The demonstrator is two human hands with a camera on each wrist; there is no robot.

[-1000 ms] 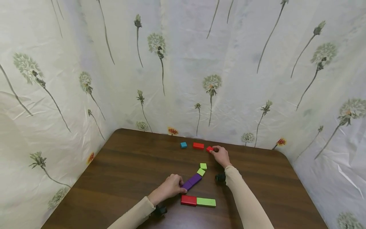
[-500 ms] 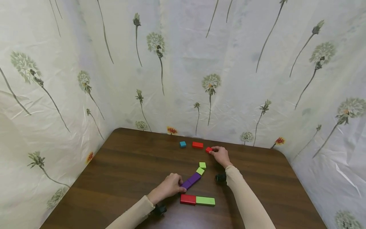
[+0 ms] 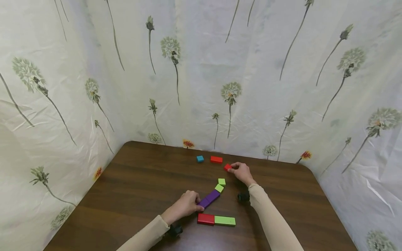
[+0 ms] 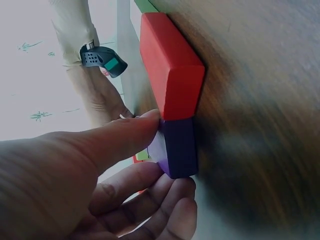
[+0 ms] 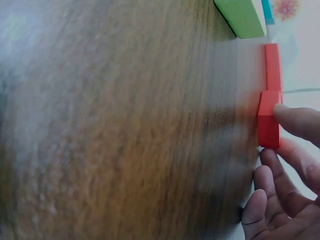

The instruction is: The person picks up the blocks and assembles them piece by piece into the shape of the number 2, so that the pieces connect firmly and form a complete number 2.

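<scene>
In the head view two purple blocks (image 3: 209, 199) lie end to end in a slanting row. My left hand (image 3: 185, 205) holds the near one, thumb on one side and fingers on the other, as the left wrist view shows. Two lime-green square blocks (image 3: 221, 182) continue the row at its far end. Farther back, my right hand (image 3: 242, 173) pinches a small red block (image 5: 269, 120) between thumb and fingers, low over or on the table; I cannot tell which. Just in front of the left fingers lies a red block (image 3: 206, 219), with a long lime-green block (image 3: 224, 221) against its right end.
A blue square block (image 3: 200, 159) and a red oblong block (image 3: 216, 159) lie near the back edge of the brown wooden table (image 3: 150, 170). Behind the table hangs a flower-patterned curtain (image 3: 194, 87). Black wrist cameras (image 3: 243, 197) sit under both forearms.
My right hand has brought the small red block slightly nearer, toward the lime-green squares. The left hand keeps its hold on the purple block, and the other blocks stay put.
</scene>
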